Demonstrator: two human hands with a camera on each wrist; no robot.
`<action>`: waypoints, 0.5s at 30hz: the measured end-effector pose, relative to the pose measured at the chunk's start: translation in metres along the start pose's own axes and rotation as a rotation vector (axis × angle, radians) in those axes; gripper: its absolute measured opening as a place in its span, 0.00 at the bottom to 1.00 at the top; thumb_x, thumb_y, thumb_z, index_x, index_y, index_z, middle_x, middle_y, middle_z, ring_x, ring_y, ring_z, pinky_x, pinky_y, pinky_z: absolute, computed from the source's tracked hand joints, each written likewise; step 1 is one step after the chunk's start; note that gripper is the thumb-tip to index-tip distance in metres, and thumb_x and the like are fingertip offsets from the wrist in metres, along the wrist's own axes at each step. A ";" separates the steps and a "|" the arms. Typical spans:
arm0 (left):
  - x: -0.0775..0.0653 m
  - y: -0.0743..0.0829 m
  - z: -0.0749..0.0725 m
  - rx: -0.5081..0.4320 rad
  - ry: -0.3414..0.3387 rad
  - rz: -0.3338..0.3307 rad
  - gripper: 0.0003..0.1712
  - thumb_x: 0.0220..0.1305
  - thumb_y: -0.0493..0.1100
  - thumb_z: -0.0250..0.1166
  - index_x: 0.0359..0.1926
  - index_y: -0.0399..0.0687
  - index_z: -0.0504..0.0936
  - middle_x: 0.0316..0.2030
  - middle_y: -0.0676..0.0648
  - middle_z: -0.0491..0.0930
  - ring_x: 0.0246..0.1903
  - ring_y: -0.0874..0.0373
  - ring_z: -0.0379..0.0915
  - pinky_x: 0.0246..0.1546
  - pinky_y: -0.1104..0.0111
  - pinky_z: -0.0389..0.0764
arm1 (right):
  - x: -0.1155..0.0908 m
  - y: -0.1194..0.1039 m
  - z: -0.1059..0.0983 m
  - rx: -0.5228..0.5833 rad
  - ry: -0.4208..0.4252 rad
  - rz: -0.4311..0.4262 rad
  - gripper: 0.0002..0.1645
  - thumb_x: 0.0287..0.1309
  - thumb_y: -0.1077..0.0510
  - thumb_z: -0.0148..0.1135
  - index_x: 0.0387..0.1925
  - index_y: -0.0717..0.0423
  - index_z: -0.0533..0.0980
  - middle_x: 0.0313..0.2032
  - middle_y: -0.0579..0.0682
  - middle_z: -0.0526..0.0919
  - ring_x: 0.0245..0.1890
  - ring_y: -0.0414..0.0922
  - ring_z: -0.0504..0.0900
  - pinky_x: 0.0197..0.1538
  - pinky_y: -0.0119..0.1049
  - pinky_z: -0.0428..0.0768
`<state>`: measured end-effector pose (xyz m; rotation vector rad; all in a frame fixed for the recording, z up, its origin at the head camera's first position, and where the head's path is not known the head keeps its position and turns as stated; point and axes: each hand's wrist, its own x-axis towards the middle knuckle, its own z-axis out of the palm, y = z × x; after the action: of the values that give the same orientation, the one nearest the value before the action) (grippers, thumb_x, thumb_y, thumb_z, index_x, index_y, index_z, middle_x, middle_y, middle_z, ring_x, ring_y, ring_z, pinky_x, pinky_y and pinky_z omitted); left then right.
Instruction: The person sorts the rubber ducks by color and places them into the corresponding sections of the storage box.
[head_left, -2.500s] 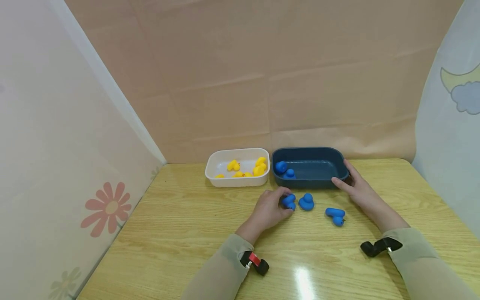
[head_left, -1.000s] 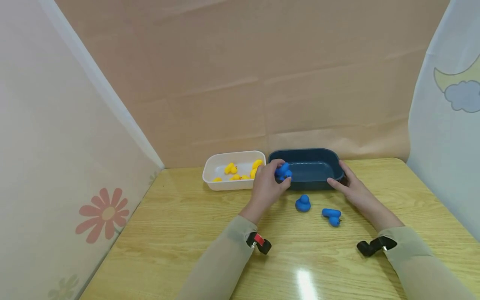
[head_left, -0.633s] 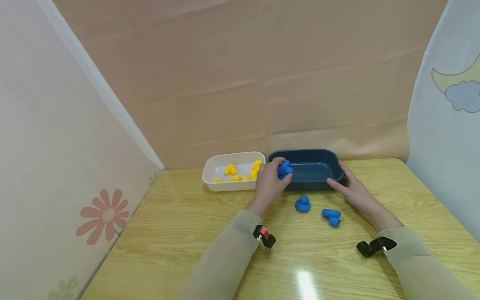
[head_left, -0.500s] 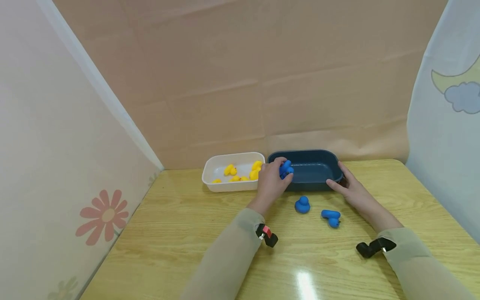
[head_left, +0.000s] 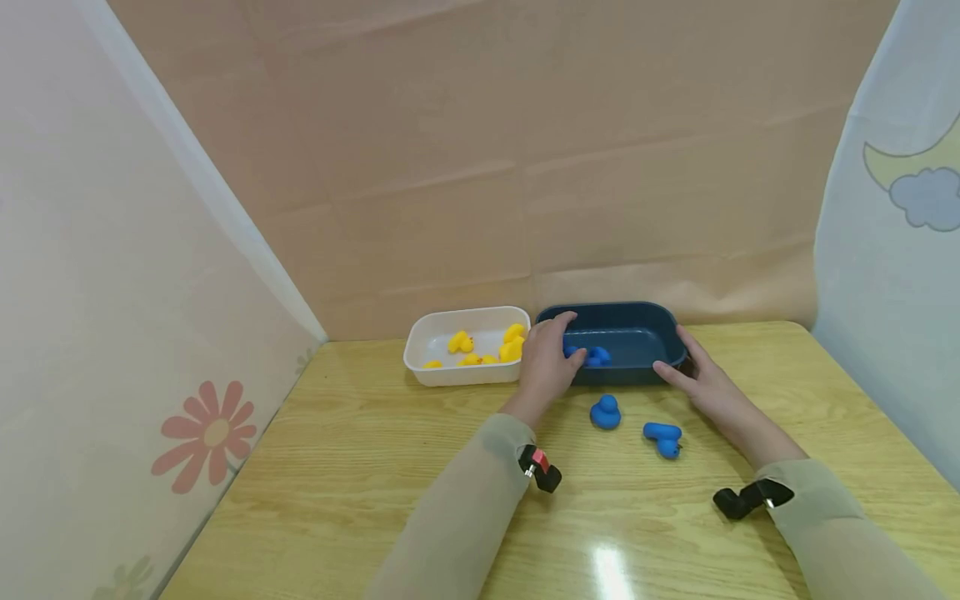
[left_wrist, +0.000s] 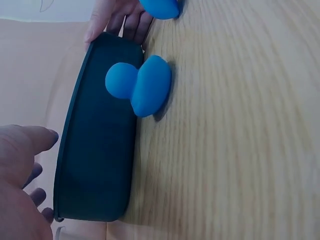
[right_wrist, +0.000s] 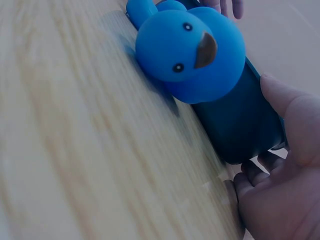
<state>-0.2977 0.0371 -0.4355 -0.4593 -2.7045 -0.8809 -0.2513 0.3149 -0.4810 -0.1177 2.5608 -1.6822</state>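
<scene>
My left hand (head_left: 546, 357) hovers over the left end of a dark blue bin (head_left: 615, 377), its thumb and fingers apart with nothing between them. Just beyond the thumb, a blue rubber duck (head_left: 598, 357) lies inside the bin; other blue ducks there are mostly hidden by the hand. At the bin's right end, my right hand (head_left: 708, 379) holds the corner, thumb at the front and fingers round the side. Two more blue ducks are on the table before the bin: one upright (head_left: 605, 412), one tipped on its side (head_left: 663, 439).
A white bin (head_left: 468, 377) with several yellow rubber ducks (head_left: 469, 359) stands directly left of the dark bin. Both are near the back edge of the wooden table (head_left: 360, 467), close to a brown paper backdrop (head_left: 420, 192). Pale printed sheets hang at both sides.
My left hand has carried a blue duck from the table into the dark blue bin and let go of it. The right hand has kept its hold on the bin's end.
</scene>
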 end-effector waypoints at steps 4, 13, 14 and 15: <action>-0.004 -0.003 0.000 -0.006 0.050 0.032 0.35 0.73 0.47 0.78 0.77 0.56 0.77 0.72 0.53 0.79 0.74 0.50 0.69 0.78 0.56 0.68 | 0.000 -0.001 -0.001 -0.005 0.001 -0.001 0.61 0.84 0.39 0.60 0.89 0.34 0.24 0.86 0.68 0.26 0.83 0.78 0.36 0.79 0.78 0.43; -0.018 -0.002 -0.005 -0.057 0.137 0.082 0.32 0.71 0.46 0.79 0.73 0.53 0.81 0.71 0.52 0.81 0.72 0.49 0.71 0.78 0.56 0.66 | -0.003 -0.004 -0.004 -0.016 0.009 0.009 0.61 0.84 0.39 0.60 0.89 0.37 0.24 0.86 0.69 0.26 0.83 0.78 0.35 0.80 0.77 0.41; -0.020 0.000 -0.006 -0.063 0.137 0.083 0.32 0.71 0.46 0.79 0.73 0.53 0.81 0.71 0.52 0.81 0.72 0.49 0.71 0.78 0.56 0.66 | -0.003 -0.005 -0.005 -0.019 0.009 0.008 0.61 0.84 0.39 0.60 0.89 0.38 0.24 0.86 0.69 0.26 0.83 0.78 0.35 0.80 0.77 0.41; -0.022 0.001 -0.007 -0.071 0.133 0.081 0.32 0.72 0.46 0.79 0.73 0.53 0.80 0.71 0.52 0.80 0.72 0.49 0.71 0.78 0.56 0.66 | -0.003 -0.004 -0.005 -0.019 0.009 0.009 0.61 0.84 0.40 0.60 0.89 0.38 0.24 0.86 0.69 0.26 0.83 0.78 0.35 0.80 0.76 0.41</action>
<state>-0.2764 0.0289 -0.4368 -0.5023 -2.5233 -0.9521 -0.2484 0.3180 -0.4749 -0.1008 2.5800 -1.6597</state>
